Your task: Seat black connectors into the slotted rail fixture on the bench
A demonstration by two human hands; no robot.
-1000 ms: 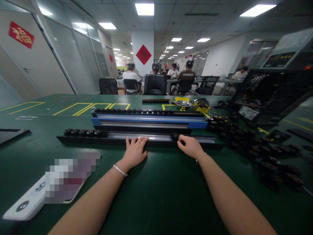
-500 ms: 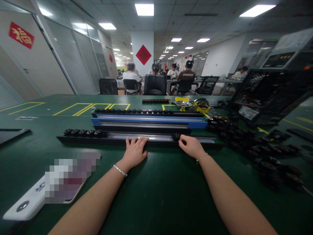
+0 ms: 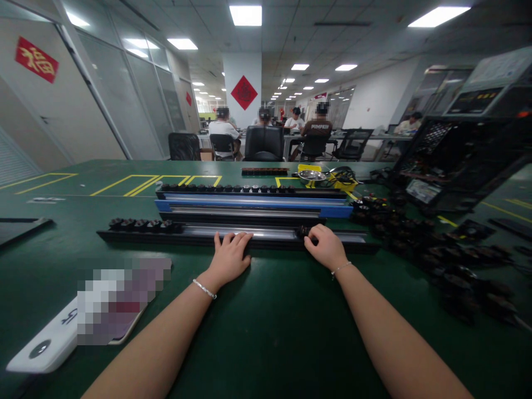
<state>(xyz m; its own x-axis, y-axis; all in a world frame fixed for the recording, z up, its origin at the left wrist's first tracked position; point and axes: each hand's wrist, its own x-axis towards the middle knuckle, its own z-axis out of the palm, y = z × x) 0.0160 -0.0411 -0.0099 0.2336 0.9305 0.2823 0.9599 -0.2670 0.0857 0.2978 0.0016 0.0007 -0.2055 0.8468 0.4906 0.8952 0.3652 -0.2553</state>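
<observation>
The spread left hand (image 3: 231,257) steadies a long black silver-channelled rail (image 3: 274,243). On it, the right hand (image 3: 327,244) seemingly pinches a black block (image 3: 301,231); adjusting needs steadiness.

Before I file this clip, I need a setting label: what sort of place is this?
Probably an office-like workroom: the green worktable holds long rails and many small black parts, and people sit at tables beyond.

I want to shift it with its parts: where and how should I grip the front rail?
Probably low on both ends, from the near side: the front rail is long, other rails lie close behind, and black parts line its left end.
</observation>
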